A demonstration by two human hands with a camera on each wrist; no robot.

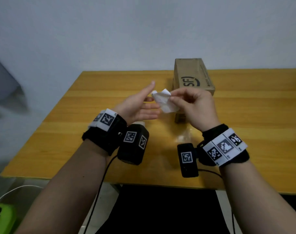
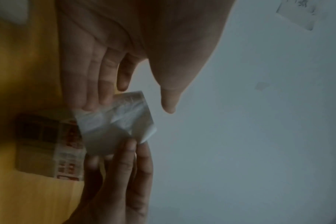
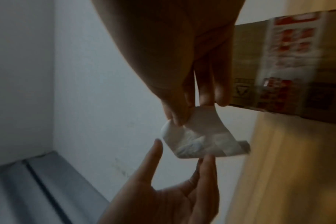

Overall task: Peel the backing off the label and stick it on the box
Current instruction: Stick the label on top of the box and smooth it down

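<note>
A plain indoor workspace, most like a small office or a recording room. A yellow-brown wood-grain laminate table (image 1: 245,115) stands pushed against a bare, pale grey-white painted wall (image 1: 110,31) with nothing hanging on it. On the table sits a brown corrugated cardboard shipping box (image 1: 192,76) printed with a dark courier logo, which suggests parcel or packing work. Both of the person's wrists carry black fabric straps with white square-coded marker tags (image 1: 224,147) and small black camera units on thin black cables (image 1: 100,191), the gear of a recording setup. At far left a grey slanted surface (image 1: 3,81) shows, too blurred to identify.
</note>
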